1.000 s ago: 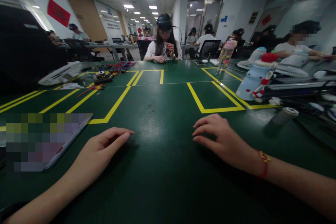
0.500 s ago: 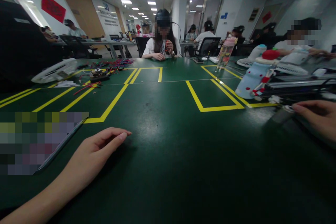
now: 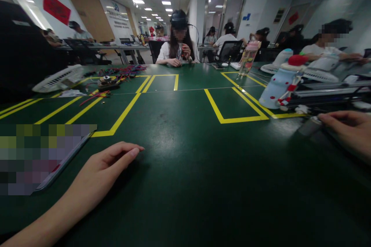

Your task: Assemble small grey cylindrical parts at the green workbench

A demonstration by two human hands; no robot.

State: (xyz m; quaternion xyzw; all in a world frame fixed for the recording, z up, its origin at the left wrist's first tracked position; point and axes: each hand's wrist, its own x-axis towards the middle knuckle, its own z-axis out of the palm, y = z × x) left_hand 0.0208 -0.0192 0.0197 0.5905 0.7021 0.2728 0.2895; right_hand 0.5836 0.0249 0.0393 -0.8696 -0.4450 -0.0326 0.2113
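Observation:
My left hand rests on the green table left of centre, beside a flat object with a blurred picture. Its thumb and fingers come together toward the tips, and whether anything small is between them is hidden. At the right edge, my right hand touches a grey cylinder at its upper right end, thumb and fingers closed on it. A crumpled white piece lies just behind the cylinder.
A blue bottle with a red top stands near the right hand. Behind are a clear bottle, metal rails and white fans. Coloured wires and a white fan lie at back left. A person sits across the table.
The view has shifted very slightly. Both hands keep nearly the same places, and the grey cylinder is still at my right fingertips.

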